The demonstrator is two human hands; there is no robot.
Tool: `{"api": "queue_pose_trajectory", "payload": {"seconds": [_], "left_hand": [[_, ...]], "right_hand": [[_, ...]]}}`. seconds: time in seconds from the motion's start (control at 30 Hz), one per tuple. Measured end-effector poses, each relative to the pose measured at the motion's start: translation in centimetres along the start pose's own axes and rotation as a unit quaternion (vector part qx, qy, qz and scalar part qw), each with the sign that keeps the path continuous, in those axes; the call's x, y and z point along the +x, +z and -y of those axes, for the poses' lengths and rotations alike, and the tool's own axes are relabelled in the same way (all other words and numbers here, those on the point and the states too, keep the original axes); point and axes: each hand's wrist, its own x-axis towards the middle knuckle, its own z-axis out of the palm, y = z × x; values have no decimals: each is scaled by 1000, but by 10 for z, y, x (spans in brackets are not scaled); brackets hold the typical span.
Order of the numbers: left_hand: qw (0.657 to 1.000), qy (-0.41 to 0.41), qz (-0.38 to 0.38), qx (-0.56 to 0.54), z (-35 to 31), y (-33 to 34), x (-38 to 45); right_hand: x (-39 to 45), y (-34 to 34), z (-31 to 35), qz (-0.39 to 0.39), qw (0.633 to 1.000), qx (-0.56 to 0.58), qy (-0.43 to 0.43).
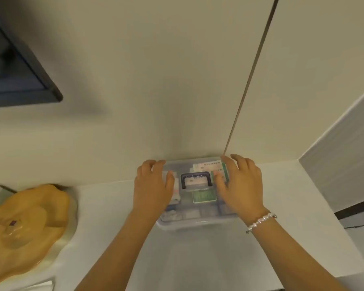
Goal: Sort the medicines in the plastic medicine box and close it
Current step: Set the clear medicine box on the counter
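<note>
A clear plastic medicine box [194,219] stands on the white counter against the wall, its transparent lid down and a dark handle [196,179] lying flat on top. Through the lid I see white and green medicine packets [204,196]. My left hand [153,185] rests on the lid's left side, fingers reaching to the far edge. My right hand [240,185], with a bead bracelet at the wrist, presses on the lid's right side, fingers spread over it.
An orange, wavy plastic dish [27,227] sits at the left on the counter. A dark framed screen [19,66] hangs on the wall at upper left. A grey appliance or cabinet side [340,175] stands at the right.
</note>
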Motion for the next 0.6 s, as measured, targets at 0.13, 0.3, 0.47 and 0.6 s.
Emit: {"api": "queue_pose_trajectory", "payload": {"seconds": [0.13, 0.3, 0.47, 0.6], "left_hand": [[1000, -21, 3, 5, 17, 20, 1], [997, -56, 18, -59, 34, 41, -7], [992, -92, 8, -81, 35, 43, -16], [989, -105, 5, -100, 33, 40, -37]], "right_hand": [[-2, 21, -14, 13, 999, -34, 33], [-10, 42, -29, 26, 996, 59, 62], [-19, 45, -31, 13, 993, 99, 69], [-36, 40, -30, 14, 990, 118, 72]]}}
